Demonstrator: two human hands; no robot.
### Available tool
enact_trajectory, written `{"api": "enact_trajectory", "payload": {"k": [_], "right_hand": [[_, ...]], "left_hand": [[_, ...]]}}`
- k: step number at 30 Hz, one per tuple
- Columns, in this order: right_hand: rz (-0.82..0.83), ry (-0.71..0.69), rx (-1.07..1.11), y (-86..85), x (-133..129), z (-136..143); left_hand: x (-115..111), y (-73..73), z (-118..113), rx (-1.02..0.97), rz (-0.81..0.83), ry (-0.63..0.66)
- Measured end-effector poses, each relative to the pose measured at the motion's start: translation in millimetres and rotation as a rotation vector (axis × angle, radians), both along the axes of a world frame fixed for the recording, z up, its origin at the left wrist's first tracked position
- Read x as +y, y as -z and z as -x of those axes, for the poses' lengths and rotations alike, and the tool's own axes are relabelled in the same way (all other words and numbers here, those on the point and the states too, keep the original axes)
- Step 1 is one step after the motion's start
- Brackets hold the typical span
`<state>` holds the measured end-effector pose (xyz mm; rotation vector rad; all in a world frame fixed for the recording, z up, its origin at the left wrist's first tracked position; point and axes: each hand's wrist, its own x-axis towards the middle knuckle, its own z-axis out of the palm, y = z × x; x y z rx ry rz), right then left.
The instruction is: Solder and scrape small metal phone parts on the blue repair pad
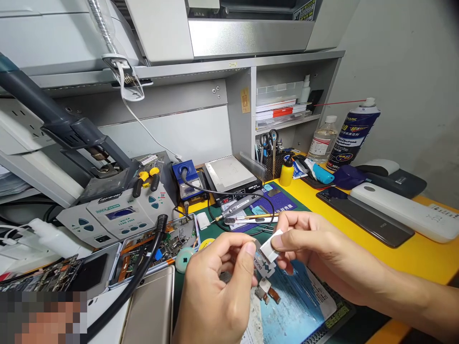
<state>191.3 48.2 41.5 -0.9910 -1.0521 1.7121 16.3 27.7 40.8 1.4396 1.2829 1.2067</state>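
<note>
Between my two hands is a double-edged razor blade (264, 268) with a slotted middle and dark lettering. My left hand (224, 282) is closed in a pinch at the blade's left edge. With thumb and fingers, my right hand (301, 241) grips a small white folded piece (270, 246), which looks like paper and overlaps the blade's upper part. Whether the blade sits inside that piece is hidden. Just below lies a small part with brown flex cables (274, 295), on a blue sheet (290, 306) over the work mat.
Left of my hands stand a tray of circuit boards (179, 239), a black hose (143, 265) and a hot-air station (118, 215). Behind lie a soldering iron (238, 208) and tweezers. A phone (366, 215) and a spray can (353, 136) are at the right.
</note>
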Motion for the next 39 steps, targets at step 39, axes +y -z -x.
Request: {"api": "enact_trajectory", "payload": {"k": [39], "right_hand": [[-0.067,0.014,-0.026,-0.6,-0.9,0.5]], "left_hand": [[-0.7,-2.2,-0.2,-0.01,0.022,0.079]]}}
